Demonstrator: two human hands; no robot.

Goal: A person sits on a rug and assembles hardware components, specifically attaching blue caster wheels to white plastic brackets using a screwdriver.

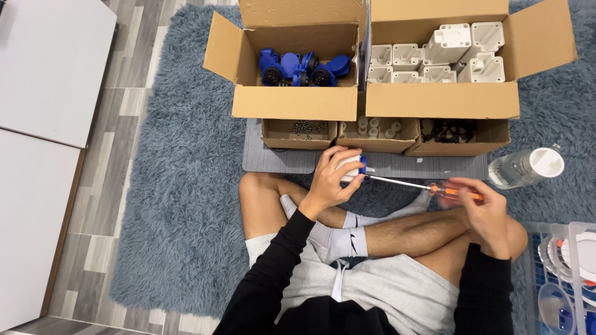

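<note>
Fingers of my left hand [329,180] are curled tight around a small white part with a blue end [355,166], held over my crossed legs, just in front of the grey mat [279,158]. Most of that part is hidden under my fingers, so I cannot tell its full shape. My right hand [484,208] is closed on the orange handle of a screwdriver [428,185], and the thin metal tip touches the blue end. My palm covers the back of the handle. Past the mat, one big cardboard box [285,102] holds blue parts [304,67] and another box [442,99] holds white parts [444,56]. Three small trays sit in front; the little things inside are too small for me to make out. A clear bottle with a white cap [526,166] lies to the right on the blue rug [180,186]. A clear bin [562,273] at the right edge is cut off.
</note>
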